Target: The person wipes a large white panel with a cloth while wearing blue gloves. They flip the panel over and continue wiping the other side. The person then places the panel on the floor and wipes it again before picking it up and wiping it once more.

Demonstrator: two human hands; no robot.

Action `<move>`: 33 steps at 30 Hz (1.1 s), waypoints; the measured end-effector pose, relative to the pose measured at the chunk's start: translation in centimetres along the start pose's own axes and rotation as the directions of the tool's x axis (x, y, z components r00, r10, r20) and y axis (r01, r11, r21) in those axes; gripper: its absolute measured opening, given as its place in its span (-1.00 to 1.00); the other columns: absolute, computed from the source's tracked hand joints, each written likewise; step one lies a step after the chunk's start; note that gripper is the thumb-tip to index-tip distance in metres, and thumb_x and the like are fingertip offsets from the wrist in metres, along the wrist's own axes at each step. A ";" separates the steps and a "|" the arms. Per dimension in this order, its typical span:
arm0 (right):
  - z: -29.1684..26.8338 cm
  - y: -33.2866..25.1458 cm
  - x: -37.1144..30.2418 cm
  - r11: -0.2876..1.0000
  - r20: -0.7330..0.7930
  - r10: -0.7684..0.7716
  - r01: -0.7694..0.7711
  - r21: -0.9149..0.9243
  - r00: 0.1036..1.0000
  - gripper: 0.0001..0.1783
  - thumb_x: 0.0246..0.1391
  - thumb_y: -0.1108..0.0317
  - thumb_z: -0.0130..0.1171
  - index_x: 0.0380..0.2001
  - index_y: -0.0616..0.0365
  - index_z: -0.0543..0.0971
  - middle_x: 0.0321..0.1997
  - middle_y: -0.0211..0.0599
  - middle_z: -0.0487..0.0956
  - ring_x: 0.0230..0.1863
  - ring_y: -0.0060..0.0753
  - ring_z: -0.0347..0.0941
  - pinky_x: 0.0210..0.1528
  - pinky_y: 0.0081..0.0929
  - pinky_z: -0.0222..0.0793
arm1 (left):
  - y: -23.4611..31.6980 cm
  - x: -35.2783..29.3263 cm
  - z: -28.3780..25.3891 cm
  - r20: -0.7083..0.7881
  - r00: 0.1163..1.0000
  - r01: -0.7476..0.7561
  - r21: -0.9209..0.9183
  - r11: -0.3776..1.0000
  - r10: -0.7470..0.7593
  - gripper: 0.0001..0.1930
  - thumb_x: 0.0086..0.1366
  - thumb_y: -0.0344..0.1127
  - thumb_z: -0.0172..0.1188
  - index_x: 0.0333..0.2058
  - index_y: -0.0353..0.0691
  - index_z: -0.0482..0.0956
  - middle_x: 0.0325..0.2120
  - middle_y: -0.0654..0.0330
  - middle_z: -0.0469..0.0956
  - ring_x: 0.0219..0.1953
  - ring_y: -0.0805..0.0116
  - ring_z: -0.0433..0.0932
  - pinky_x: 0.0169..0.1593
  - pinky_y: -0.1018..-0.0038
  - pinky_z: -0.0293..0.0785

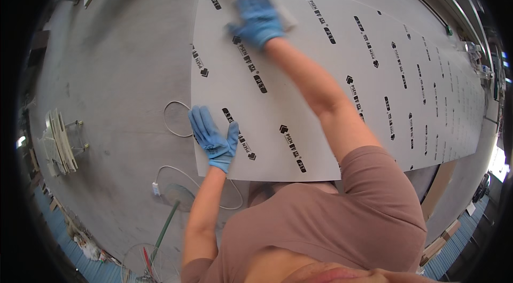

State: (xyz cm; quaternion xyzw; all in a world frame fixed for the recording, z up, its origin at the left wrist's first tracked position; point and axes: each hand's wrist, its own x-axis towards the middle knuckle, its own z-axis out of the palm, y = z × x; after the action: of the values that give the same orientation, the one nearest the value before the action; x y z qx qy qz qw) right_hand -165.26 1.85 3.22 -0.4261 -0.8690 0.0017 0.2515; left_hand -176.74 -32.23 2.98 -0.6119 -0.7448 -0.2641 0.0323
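**Head view: your right hand on a beige cloth at the panel's far left corner**

The beige cloth (289, 20) lies at the far left corner of the printed white panel (283, 85), beneath your right hand (258, 17). Blur covers both, so I cannot tell whether those blue-gloved fingers are closed around the fabric or simply pressing it down. Your right arm (326, 99) stretches across the panel, presumably because that corner is a long reach for you; the cloth probably sits under the hand so that pressure spreads over it.

Your left hand (214, 136), gloved too, lies at the panel's near left corner, fingers extended and holding nothing. It likely rests there to steady the sheet or to prop your lean. Your body is at the panel's near edge, and whatever carries the panel is hidden.

Off the panel's left edge, a white plug (156, 189) lies on the floor (123, 80), near a fan with a green pole (164, 232). Farther left of the panel stands a stack of pale boards (61, 141), perhaps set apart to leave working room.
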 end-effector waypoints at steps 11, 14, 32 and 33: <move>-1.7 -19.8 -15.6 0.699 -0.010 -0.618 0.556 0.450 0.786 -0.51 0.15 0.12 0.13 0.11 0.07 0.62 0.39 -0.10 0.49 0.48 -0.10 0.32 0.63 -0.05 -0.07 | 4.8 0.8 -4.7 -0.280 0.944 0.106 -0.247 0.963 -0.176 -0.14 0.57 0.13 -0.01 0.51 -0.47 -0.03 0.53 -0.22 -0.02 0.59 -0.22 -0.09 0.57 -0.11 -0.14; -3.0 -8.5 -14.1 0.879 -0.088 -0.421 0.430 0.205 0.903 -0.41 0.02 -0.02 0.22 0.04 0.14 0.61 0.31 -0.03 0.53 0.32 -0.02 0.42 0.53 0.00 0.05 | 5.2 0.3 -4.2 -0.229 0.972 0.013 -0.179 0.984 -0.054 -0.15 0.57 0.09 0.01 0.49 -0.50 -0.03 0.52 -0.24 0.01 0.57 -0.27 -0.06 0.56 -0.14 -0.13; -20.7 24.4 -41.7 0.095 -0.395 0.851 -0.842 -0.531 0.346 0.14 0.31 -0.51 -0.19 0.61 0.20 0.00 0.72 0.01 -0.06 0.71 -0.02 -0.14 0.63 -0.06 -0.11 | -2.6 -7.0 -3.6 -0.097 0.962 0.248 -0.090 0.965 -0.256 -0.17 0.47 0.04 0.18 0.42 -0.52 0.16 0.44 -0.32 0.15 0.53 -0.32 0.05 0.55 -0.12 -0.06; -19.0 22.5 -38.2 0.259 -0.351 0.766 -0.759 -0.598 0.538 0.17 0.29 -0.46 -0.06 0.62 0.20 -0.08 0.73 -0.02 -0.11 0.71 -0.05 -0.16 0.65 -0.15 -0.15 | -2.5 -7.0 -3.6 -0.097 0.958 0.260 -0.101 0.960 -0.270 -0.17 0.47 0.04 0.18 0.42 -0.52 0.16 0.44 -0.32 0.15 0.52 -0.32 0.05 0.55 -0.12 -0.06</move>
State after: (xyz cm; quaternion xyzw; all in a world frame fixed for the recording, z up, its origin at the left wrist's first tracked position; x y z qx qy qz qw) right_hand -120.76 -16.17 -1.74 -0.8496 -0.4866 -0.2004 0.0350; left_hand -178.31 -40.34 2.56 -0.4920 -0.8049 -0.3316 0.0110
